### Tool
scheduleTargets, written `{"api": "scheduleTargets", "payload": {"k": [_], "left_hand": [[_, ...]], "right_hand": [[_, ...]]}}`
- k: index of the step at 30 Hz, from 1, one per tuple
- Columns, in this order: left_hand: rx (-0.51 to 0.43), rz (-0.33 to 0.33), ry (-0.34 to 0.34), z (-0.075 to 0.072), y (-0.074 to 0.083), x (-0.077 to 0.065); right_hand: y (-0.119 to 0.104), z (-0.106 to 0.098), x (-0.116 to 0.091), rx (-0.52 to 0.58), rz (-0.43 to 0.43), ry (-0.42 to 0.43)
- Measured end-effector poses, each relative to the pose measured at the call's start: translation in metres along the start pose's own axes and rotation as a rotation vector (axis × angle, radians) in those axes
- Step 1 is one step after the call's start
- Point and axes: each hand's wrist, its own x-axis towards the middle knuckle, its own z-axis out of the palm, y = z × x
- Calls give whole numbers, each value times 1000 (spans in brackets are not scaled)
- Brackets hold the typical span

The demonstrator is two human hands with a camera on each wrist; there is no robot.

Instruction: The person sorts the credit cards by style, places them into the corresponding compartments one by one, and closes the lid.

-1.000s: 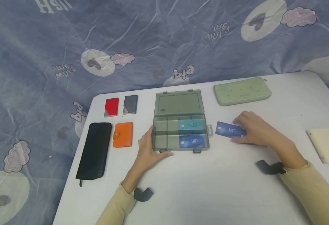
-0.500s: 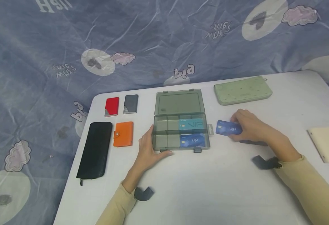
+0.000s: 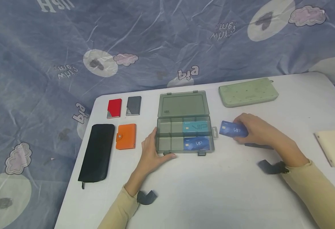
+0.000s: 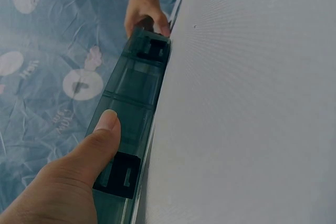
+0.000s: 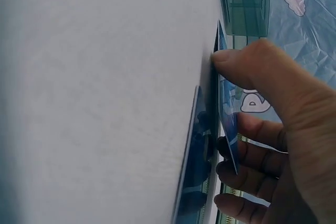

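My right hand point(image 3: 256, 128) pinches a blue VIP card point(image 3: 229, 128) between thumb and fingers, just right of the compartment box. In the right wrist view the card point(image 5: 228, 106) is tilted above the table, and a second card point(image 5: 190, 177) lies below it. That lower card point(image 3: 258, 146) shows only as a dark strip under my hand in the head view. The green see-through box point(image 3: 163, 143) lies with its lid point(image 3: 183, 105) folded back. A teal VIP card point(image 3: 195, 126) and another blue VIP card point(image 3: 196, 143) lie in its right-hand compartments. My left hand point(image 3: 151, 152) rests against its front left corner, thumb along the front wall.
To the left lie a red card case point(image 3: 114, 108), a grey card case point(image 3: 133, 105), an orange snap wallet point(image 3: 126, 136) and a long black zip wallet point(image 3: 97, 153). A pale green zip wallet point(image 3: 248, 92) is at the back, a cream notebook-like item point(image 3: 334, 148) far right.
My right hand has shifted slightly left and lifted the blue card, uncovering more of the dark card edge beneath. In the last half second it hardly moves. The left hand stays at the box.
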Motion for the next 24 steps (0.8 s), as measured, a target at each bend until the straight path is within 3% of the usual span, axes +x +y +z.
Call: {"api": "scheduleTargets", "payload": {"k": [6, 12, 16, 21, 24], "left_hand": [[6, 5, 1, 0, 0, 0], [2, 10, 5, 0, -2, 0], [4, 7, 10, 0, -2, 0], [4, 10, 11, 0, -3, 0], [8, 6, 8, 0, -2, 0]], "right_hand": [[-6, -3, 2, -61, -64, 97], [-32, -15, 7, -23, -168, 181], [-51, -19, 10, 12, -195, 167], [-52, -16, 9, 47, -94, 108], [-47, -12, 1, 49, -39, 14]]}}
